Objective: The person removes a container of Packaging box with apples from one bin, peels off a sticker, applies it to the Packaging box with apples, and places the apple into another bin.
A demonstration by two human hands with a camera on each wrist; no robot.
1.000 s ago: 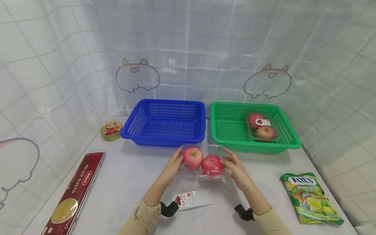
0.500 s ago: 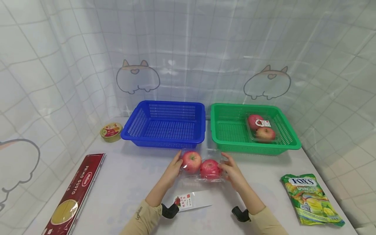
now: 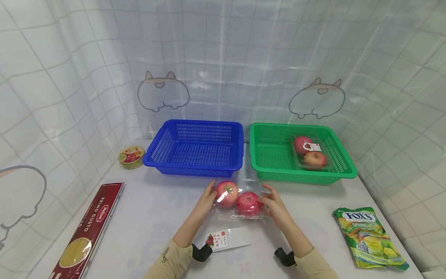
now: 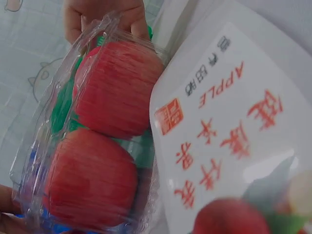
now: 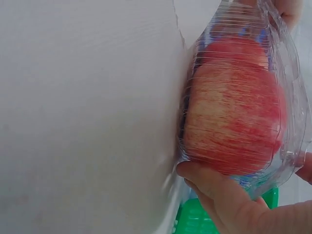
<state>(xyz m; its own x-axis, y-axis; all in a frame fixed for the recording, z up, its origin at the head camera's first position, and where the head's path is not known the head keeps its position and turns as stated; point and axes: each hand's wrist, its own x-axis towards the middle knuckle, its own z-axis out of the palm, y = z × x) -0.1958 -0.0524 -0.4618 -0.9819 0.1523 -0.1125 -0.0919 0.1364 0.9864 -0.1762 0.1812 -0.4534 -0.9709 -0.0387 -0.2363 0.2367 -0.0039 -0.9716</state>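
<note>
A clear plastic box [image 3: 251, 186] with two red apples lies between my hands, in front of the baskets. The left apple [image 3: 227, 194] is stem up; the right apple [image 3: 249, 203] sits a little nearer to me. My left hand [image 3: 204, 202] grips the box's left end. At the right end my right hand [image 3: 275, 205] holds it, thumb low on the side in the right wrist view. Just in front of the box lies a white card [image 3: 223, 238] with red characters and a printed apple, large in the left wrist view with "APPLE" on it.
Behind stand a blue basket [image 3: 193, 171] and a green basket [image 3: 271, 155], the green one with another labelled box of apples [image 3: 311, 152]. A round tin [image 3: 131, 156] and a red spaghetti pack [image 3: 88, 228] lie left, a FOX'S candy bag [image 3: 370, 238] right.
Both hands have drawn the box slightly toward me, away from the baskets and closer to the white card. The grip at both ends stays the same.
</note>
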